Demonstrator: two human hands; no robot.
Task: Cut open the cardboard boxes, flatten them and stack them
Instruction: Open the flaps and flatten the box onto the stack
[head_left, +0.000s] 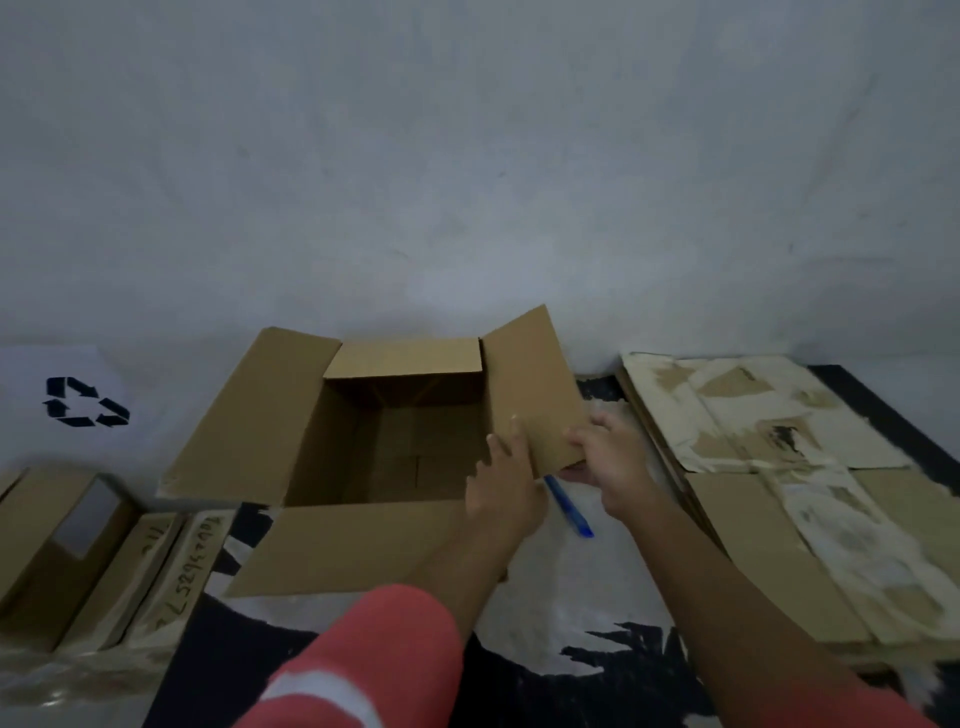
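Note:
An open brown cardboard box (395, 431) stands on the floor against the wall, all its top flaps folded outward. My left hand (506, 488) holds the near corner of the right flap (530, 384), fingers lying up over its inner face. From the other side my right hand (615, 462) pinches that same corner, thumb on top. A blue cutter (571, 509) pokes out from under the flap between my hands. I cannot tell whether a hand holds it or it lies on the floor.
A stack of flattened, tape-scarred cardboard (779, 467) lies on the right. Smaller boxes (67, 545), one with handwritten numbers, sit at the left. A white surface with a recycling symbol (83, 402) is behind them. A dark patterned mat (545, 649) covers the floor.

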